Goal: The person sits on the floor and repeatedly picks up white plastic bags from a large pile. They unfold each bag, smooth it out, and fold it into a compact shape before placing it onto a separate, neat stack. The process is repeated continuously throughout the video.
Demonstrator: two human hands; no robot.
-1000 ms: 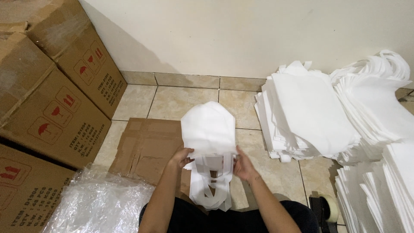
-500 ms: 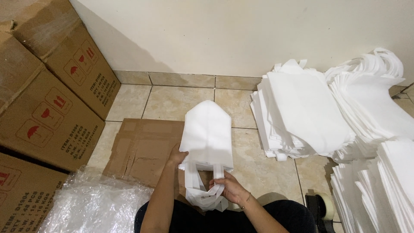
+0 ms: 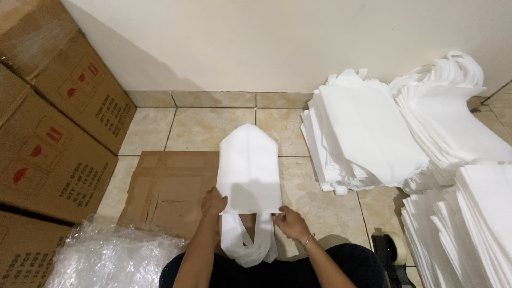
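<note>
White bag [image 3: 249, 170] flat, long axis pointing away toward wall, left hand [image 3: 213, 202] and right hand [image 3: 290, 221] apparently pinching its near corners

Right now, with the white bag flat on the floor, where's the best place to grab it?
Probably the handle loops at the near end of the white bag. They trail loose toward the person between the left hand and the right hand, so come from the near side.
</note>
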